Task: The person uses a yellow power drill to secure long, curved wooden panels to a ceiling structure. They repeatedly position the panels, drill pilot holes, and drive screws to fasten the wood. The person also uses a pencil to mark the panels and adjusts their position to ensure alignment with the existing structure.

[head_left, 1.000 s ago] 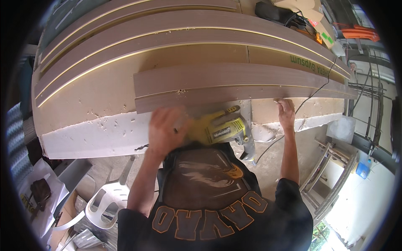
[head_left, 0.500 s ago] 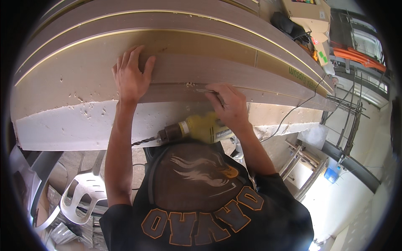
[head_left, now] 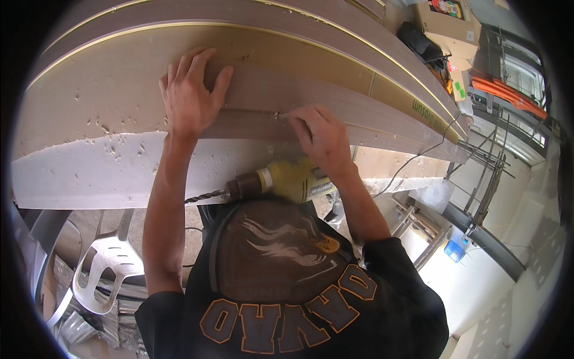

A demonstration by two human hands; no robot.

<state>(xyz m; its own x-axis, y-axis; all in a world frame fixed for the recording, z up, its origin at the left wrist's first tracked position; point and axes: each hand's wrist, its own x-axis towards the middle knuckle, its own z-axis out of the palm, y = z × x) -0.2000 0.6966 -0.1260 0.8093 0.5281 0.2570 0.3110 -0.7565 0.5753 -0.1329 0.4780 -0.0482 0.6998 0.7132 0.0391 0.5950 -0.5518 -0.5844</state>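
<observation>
Left hand [head_left: 190,93] is palm down over the left end of the brown grooved plank [head_left: 272,88], fingers slightly fanned, thumb spread wide, gripping nothing that I can see. Right hand [head_left: 323,134] is further along the same plank, by the groove, thumb and index drawn in narrow; can't tell from here whether something thin is pinched between them. Small clump of shavings [head_left: 277,114] sits in the groove just left of those fingertips.

Plank lies lengthwise on the table [head_left: 72,99], near the close edge, on the tan surface; white strip [head_left: 89,170] runs along that edge, loose crumbs scattered to the left. More brown planks [head_left: 269,21] lie further back, roughly alongside.

Yellow drill [head_left: 284,179] is on its side between plank and shirt, neither hand on it, rear end partly behind the right forearm. Its bit [head_left: 203,196] points left. Black cord [head_left: 412,160] crosses the table on the right. Cardboard box [head_left: 451,30] and black bag [head_left: 415,40] at the far right, white plastic chair [head_left: 128,257] below left
</observation>
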